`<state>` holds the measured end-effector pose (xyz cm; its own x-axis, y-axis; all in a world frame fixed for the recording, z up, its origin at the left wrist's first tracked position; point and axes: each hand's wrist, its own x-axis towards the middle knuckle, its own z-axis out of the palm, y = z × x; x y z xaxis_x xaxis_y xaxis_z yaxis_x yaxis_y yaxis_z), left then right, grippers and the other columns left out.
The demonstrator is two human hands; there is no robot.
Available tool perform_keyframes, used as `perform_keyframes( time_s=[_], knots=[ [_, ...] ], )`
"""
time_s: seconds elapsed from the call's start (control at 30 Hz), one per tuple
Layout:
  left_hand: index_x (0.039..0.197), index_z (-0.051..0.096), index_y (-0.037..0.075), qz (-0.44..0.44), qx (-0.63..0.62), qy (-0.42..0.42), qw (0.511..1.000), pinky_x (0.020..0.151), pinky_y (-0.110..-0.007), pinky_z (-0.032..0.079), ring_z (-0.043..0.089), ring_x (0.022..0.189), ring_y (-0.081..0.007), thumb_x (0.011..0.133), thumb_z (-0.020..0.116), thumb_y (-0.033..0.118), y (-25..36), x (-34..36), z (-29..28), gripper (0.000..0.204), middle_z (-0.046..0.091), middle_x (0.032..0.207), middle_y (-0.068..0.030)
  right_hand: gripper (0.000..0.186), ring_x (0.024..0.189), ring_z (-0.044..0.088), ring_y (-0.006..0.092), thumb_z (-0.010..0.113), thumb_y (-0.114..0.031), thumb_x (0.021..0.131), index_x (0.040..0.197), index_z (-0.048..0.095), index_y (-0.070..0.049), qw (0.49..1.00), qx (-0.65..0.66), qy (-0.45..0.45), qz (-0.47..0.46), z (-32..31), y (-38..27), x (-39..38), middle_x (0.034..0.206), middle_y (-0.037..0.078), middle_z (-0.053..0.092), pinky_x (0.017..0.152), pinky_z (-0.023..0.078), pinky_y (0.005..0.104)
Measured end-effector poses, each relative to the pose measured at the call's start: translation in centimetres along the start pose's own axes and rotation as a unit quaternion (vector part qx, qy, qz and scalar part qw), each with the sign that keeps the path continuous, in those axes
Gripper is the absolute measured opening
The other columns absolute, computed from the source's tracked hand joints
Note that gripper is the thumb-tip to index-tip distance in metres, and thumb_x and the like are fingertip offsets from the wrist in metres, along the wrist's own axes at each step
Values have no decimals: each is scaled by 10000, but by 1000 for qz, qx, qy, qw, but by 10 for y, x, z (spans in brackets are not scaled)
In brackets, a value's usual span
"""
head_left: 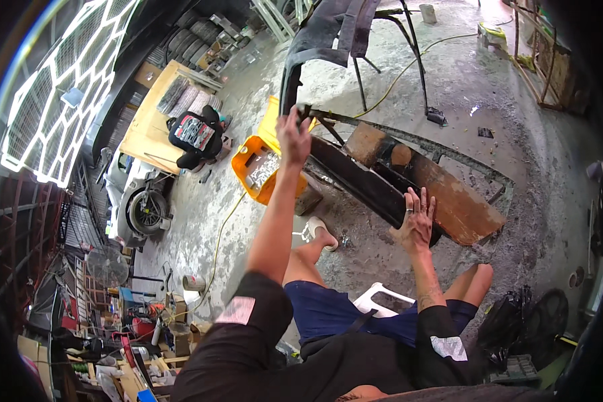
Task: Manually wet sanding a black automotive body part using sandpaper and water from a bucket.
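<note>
"Item: long, black, metal-looking panel [352,179]. Location?"

"Just beside a flat, rusty-brown metal sheet [459,201]."

"How held, and why?"

"Right hand [417,220]: fingers spread on near end, apparently steadying. Left hand [294,139]: curled at far end; grasp unclear."

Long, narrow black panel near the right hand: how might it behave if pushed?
The long black panel is probably stiff: its edge looks straight. Being flat-sided, it seems unlikely to roll. Its length might make it swing if pushed near the right hand.
</note>
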<state>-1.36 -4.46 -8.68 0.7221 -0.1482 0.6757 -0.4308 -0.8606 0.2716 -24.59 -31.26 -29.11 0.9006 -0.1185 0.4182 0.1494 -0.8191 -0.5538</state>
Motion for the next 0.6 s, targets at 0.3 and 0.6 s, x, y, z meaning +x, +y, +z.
perform_keyframes(
  time_s=[0.3, 0.6],
  knots=[
    [1350, 627, -14, -511, -602, 27, 613, 820, -405, 618, 740, 925, -258, 1137, 564, 263, -1, -306, -35, 356, 727, 1099, -141, 1246, 1650, 224, 400, 1018, -372, 579, 1606, 384, -61, 999, -31, -42, 1, -8, -10, 2, 1698, 90, 369, 1358, 147, 626],
    [1569, 497, -4, -551, -750, -81, 356, 1005, -473, 613, 709, 1200, -323, 1157, 490, 302, 26, -397, 29, 513, 644, 1492, -151, 1047, 1580, 345, 455, 982, -328, 746, 1585, 429, -33, 998, -1, -10, -69, -52, -56, -12, 1639, 191, 437, 1318, 281, 542]
  ],
)
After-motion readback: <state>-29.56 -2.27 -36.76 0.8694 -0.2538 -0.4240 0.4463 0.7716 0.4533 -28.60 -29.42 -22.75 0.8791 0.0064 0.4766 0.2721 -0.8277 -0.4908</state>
